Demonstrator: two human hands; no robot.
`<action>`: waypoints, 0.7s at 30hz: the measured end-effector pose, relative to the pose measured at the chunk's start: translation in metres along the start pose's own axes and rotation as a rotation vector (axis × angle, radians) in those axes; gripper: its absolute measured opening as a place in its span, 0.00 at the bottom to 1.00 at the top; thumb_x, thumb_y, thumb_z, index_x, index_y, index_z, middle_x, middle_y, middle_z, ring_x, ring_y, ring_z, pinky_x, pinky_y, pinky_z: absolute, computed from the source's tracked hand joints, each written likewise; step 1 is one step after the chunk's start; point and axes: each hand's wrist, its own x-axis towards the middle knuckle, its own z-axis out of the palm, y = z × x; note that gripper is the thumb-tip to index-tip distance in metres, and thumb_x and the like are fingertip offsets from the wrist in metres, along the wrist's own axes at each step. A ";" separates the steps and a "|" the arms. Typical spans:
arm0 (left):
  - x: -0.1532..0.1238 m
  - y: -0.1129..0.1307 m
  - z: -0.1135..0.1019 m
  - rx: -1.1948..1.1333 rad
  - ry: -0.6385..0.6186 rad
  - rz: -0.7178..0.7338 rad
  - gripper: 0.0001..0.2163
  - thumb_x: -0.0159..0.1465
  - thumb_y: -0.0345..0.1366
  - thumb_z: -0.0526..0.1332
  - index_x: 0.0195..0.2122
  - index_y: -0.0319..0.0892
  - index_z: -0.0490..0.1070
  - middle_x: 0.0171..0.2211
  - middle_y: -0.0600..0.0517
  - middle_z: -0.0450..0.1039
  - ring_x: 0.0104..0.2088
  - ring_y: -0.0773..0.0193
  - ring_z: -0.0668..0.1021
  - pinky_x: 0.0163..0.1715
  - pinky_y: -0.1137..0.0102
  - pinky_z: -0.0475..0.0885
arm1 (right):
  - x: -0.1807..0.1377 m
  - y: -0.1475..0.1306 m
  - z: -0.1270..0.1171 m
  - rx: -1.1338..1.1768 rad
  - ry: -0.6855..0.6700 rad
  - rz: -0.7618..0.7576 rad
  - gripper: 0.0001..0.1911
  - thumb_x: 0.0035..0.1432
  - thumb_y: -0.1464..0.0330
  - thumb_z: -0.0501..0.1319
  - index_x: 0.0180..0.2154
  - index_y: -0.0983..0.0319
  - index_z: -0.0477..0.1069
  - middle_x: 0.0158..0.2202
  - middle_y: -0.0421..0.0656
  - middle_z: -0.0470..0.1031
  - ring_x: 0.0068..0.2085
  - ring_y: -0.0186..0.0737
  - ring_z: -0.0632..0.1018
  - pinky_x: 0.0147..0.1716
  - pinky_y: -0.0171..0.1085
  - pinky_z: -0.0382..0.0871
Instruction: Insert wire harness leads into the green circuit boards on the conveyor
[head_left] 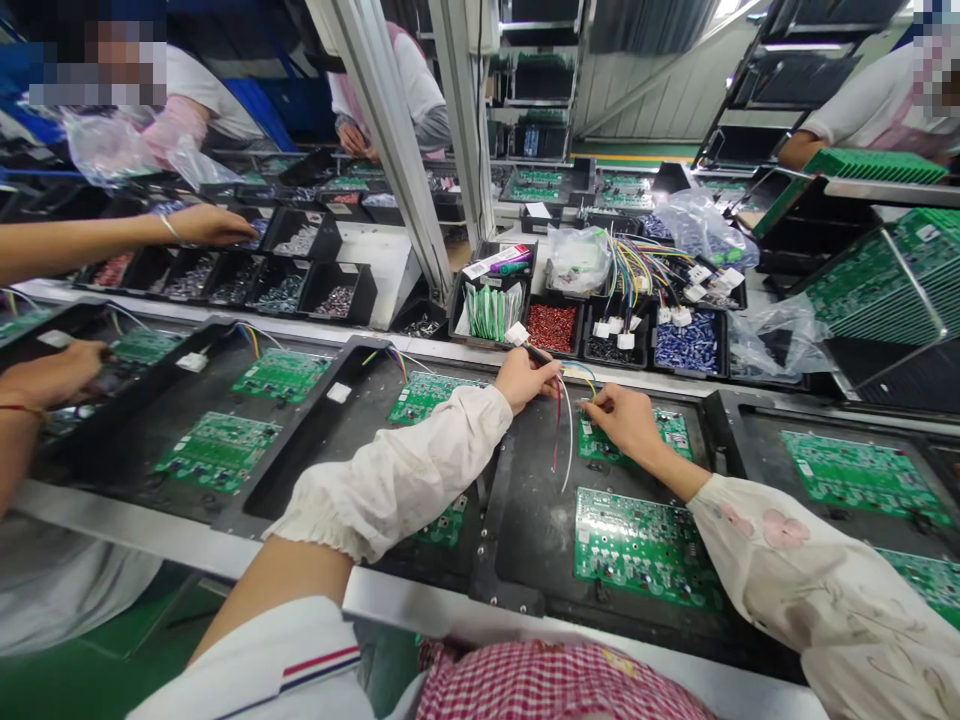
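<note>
My left hand (527,380) is closed around the black-sleeved part of a wire harness (568,435), just above the black tray (529,545). The harness's white connector (516,334) sticks up past my fingers, while a red and a white wire hang loose below. Yellow and blue wires arch across to my right hand (624,418), whose fingers pinch them near their ends. That hand is over the upper green circuit board (675,432) and partly covers it. Nearer to me in the same tray lies a second green circuit board (637,545). The pinched wire tips are too small to make out.
Behind the tray stand bins of red parts (551,328), blue parts (685,342) and bundled wire harnesses (641,265). A metal post (465,130) rises beyond. At left, a co-worker's hand (214,224) reaches over bins. A rack of boards (900,290) stands right.
</note>
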 end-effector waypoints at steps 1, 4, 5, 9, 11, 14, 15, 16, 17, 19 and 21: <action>0.000 0.000 0.000 0.000 0.000 0.001 0.09 0.54 0.29 0.60 0.26 0.37 0.57 0.14 0.57 0.64 0.15 0.72 0.70 0.18 0.72 0.71 | 0.001 0.001 0.000 -0.005 0.000 -0.008 0.10 0.48 0.63 0.59 0.20 0.60 0.65 0.18 0.39 0.71 0.22 0.35 0.72 0.24 0.33 0.61; 0.000 0.000 0.000 0.003 0.000 0.003 0.09 0.54 0.30 0.60 0.26 0.37 0.57 0.14 0.57 0.64 0.15 0.71 0.70 0.18 0.71 0.71 | 0.005 0.002 -0.004 -0.041 -0.022 -0.052 0.10 0.47 0.62 0.60 0.20 0.60 0.66 0.19 0.40 0.72 0.23 0.36 0.72 0.24 0.34 0.60; 0.000 0.000 0.000 0.001 0.001 0.002 0.09 0.54 0.29 0.60 0.26 0.37 0.57 0.14 0.57 0.65 0.15 0.71 0.71 0.19 0.70 0.71 | 0.006 0.001 -0.007 -0.046 -0.039 -0.056 0.10 0.46 0.61 0.60 0.20 0.60 0.67 0.20 0.40 0.72 0.23 0.36 0.72 0.24 0.34 0.60; 0.000 0.001 0.000 -0.008 -0.001 -0.005 0.07 0.55 0.27 0.58 0.25 0.37 0.58 0.15 0.56 0.65 0.15 0.70 0.71 0.19 0.70 0.71 | -0.006 -0.014 -0.018 0.082 -0.265 -0.056 0.15 0.48 0.56 0.58 0.21 0.61 0.69 0.20 0.41 0.72 0.22 0.36 0.71 0.21 0.33 0.60; 0.000 0.000 0.001 -0.004 0.007 -0.003 0.07 0.55 0.26 0.58 0.25 0.37 0.58 0.15 0.57 0.64 0.15 0.70 0.71 0.19 0.71 0.71 | -0.023 -0.025 -0.021 0.221 -0.440 -0.045 0.14 0.50 0.58 0.56 0.22 0.61 0.69 0.17 0.39 0.71 0.19 0.33 0.70 0.18 0.32 0.59; 0.001 -0.003 0.001 0.007 0.029 0.020 0.07 0.55 0.28 0.59 0.25 0.38 0.58 0.14 0.57 0.63 0.15 0.70 0.71 0.19 0.71 0.71 | -0.046 -0.032 -0.025 0.433 -0.584 0.058 0.11 0.51 0.61 0.55 0.24 0.60 0.67 0.16 0.38 0.71 0.17 0.33 0.71 0.17 0.32 0.62; 0.002 -0.004 0.002 0.013 0.035 0.035 0.08 0.55 0.28 0.59 0.25 0.38 0.58 0.14 0.57 0.63 0.16 0.70 0.71 0.19 0.71 0.71 | -0.048 -0.029 -0.026 0.471 -0.570 0.090 0.10 0.51 0.61 0.56 0.24 0.60 0.68 0.16 0.38 0.72 0.18 0.34 0.72 0.18 0.32 0.64; 0.003 -0.005 0.002 0.022 0.039 0.052 0.08 0.54 0.29 0.59 0.25 0.38 0.58 0.14 0.57 0.63 0.16 0.69 0.71 0.19 0.71 0.71 | -0.046 -0.024 -0.028 0.479 -0.512 0.107 0.11 0.50 0.61 0.56 0.23 0.60 0.68 0.17 0.39 0.73 0.19 0.35 0.73 0.19 0.33 0.65; 0.005 -0.006 0.003 0.035 0.041 0.068 0.08 0.54 0.29 0.59 0.25 0.38 0.58 0.14 0.57 0.63 0.16 0.69 0.72 0.18 0.70 0.71 | -0.042 -0.016 -0.030 0.449 -0.408 0.114 0.11 0.50 0.61 0.57 0.22 0.60 0.68 0.17 0.39 0.73 0.20 0.36 0.73 0.21 0.33 0.66; 0.010 -0.009 0.003 0.073 0.044 0.098 0.08 0.53 0.30 0.60 0.27 0.39 0.58 0.15 0.57 0.64 0.16 0.68 0.72 0.18 0.70 0.70 | -0.025 0.002 -0.032 0.312 -0.125 0.117 0.11 0.49 0.60 0.58 0.22 0.61 0.69 0.19 0.40 0.73 0.22 0.37 0.74 0.24 0.35 0.67; 0.016 -0.012 0.004 0.130 0.039 0.123 0.08 0.53 0.30 0.60 0.28 0.39 0.58 0.16 0.57 0.65 0.15 0.67 0.72 0.17 0.71 0.70 | -0.008 0.019 -0.030 0.246 0.010 0.125 0.10 0.48 0.61 0.59 0.23 0.61 0.69 0.19 0.40 0.73 0.23 0.38 0.75 0.26 0.36 0.67</action>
